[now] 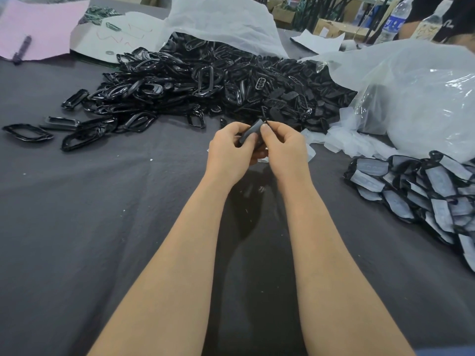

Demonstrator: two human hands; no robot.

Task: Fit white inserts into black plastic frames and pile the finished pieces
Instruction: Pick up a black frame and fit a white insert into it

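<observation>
Head view: at the left edge of the frame a few loose black frames [28, 132] lie apart on the grey-covered desk [90, 227]. Right of them the big heap of black frames [205, 80] spreads across the upper middle of the picture and spills out of a white bag. Just below that heap, at the centre, both hands meet on one part. The left hand [230, 152] has its fingers curled and its thumb pressed on the lower end of the held piece [250, 133]. The right hand [285, 147], touching the left, pinches the upper end between thumb and curled fingers. The held piece is dark and narrow, with its long axis slanting from lower left to upper right, clear of the desk. A scrap of white [263, 159] shows under the hands, but whether it is an insert already seated or only loose backing cannot be told. Further right, thin white inserts [354, 142] lie scattered at the mouth of a clear plastic bag [424, 98]. Below them, at the right edge, sits the pile of finished pieces [416, 191], their white faces up. The fitting looks to be in hand and not yet complete. The coming move likely turns on this: the finished pile lies right of and lower than the hands, so the right hand is the nearer one to carry the piece across.
</observation>
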